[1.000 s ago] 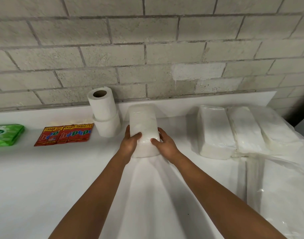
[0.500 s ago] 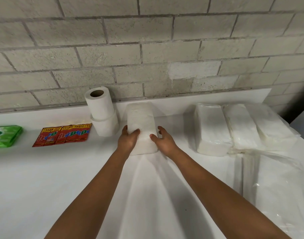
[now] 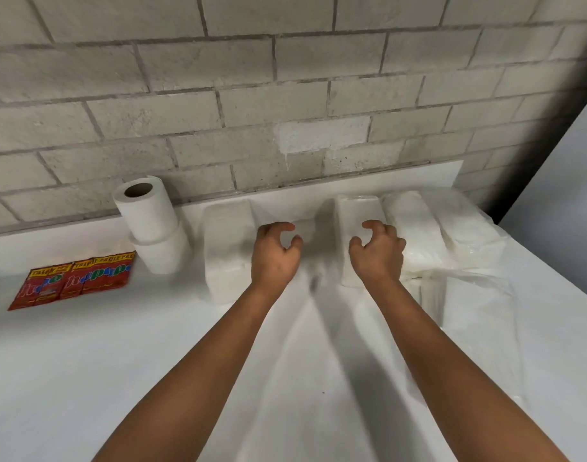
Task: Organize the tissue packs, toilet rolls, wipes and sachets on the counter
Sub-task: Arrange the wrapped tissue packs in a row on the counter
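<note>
Both hands empty, fingers loosely curled: bring your right hand [image 3: 378,253] and left hand [image 3: 276,253] onto the next white plastic-wrapped tissue pack [image 3: 358,225], well right of the 2 stacked white toilet rolls [image 3: 152,225], grip both sides evenly.

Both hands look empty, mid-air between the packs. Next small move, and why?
Probably carry both hands right and close them on the nearest tissue pack of the right-hand group. The left hand and right hand hold nothing, fingers loosely curled. One single pack already stands beside the stacked toilet rolls, with a gap of counter between it and the group.
</note>
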`<state>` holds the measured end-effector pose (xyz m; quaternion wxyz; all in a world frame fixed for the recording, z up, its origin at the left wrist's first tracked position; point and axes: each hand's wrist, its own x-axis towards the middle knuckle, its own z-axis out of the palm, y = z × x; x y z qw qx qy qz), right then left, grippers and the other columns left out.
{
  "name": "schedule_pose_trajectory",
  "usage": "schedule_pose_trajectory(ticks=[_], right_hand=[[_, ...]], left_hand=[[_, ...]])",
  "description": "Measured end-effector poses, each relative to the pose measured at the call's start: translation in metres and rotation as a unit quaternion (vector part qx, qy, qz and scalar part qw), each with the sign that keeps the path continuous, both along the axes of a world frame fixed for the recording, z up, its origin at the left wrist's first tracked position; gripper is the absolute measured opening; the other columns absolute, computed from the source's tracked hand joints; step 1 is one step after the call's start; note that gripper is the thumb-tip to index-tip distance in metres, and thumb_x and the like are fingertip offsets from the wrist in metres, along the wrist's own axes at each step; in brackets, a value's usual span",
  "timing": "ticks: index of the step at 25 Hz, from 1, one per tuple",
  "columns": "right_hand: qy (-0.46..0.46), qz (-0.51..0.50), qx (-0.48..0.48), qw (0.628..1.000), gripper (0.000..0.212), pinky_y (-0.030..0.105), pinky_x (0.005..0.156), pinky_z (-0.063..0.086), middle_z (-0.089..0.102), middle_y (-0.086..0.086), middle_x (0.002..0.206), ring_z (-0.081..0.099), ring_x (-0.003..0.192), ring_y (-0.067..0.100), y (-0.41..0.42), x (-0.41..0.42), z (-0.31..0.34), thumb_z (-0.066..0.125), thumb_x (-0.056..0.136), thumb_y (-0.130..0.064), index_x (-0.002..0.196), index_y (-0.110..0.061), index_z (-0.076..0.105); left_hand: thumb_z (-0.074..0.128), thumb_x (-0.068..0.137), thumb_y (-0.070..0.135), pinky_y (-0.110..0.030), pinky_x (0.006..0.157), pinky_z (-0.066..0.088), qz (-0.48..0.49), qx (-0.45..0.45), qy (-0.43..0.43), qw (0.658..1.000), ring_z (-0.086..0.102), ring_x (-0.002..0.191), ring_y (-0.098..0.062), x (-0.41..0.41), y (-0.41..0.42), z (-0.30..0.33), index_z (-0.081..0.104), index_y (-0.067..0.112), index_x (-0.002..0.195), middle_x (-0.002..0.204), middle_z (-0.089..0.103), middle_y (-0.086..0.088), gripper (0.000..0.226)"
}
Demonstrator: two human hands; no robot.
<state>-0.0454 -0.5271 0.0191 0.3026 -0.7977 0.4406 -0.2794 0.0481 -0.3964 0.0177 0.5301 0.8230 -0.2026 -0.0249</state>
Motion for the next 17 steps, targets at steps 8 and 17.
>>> schedule_pose_trajectory(ticks=[8,17], right_hand=[[0.093,-0.025,0.083,0.992,0.048,0.043,0.096,0.035,0.042,0.017,0.135,0.035,0.123,0.039,-0.033,-0.028,-0.018,0.049,0.091,-0.025,0.136,-0.012,0.038],[0.039,-0.012,0.132,0.990,0.056,0.041,0.100,0.035,0.043,0.024,0.134,0.042,0.123,0.039,-0.041,-0.025,-0.035,0.054,0.090,-0.025,0.136,0.002,0.036]], left_hand=[[0.051,0.091,0.042,-0.034,0.092,0.045,-0.146,0.069,0.280,0.946,0.052,0.111,-0.025,-0.013,-0.065,-0.019,0.044,0.020,0.136,0.137,0.048,-0.005,0.051],[0.046,0.091,0.052,-0.035,0.087,0.043,-0.155,0.101,0.350,0.918,0.052,0.113,-0.030,-0.017,-0.086,-0.034,0.033,0.019,0.142,0.139,0.045,-0.006,0.062]])
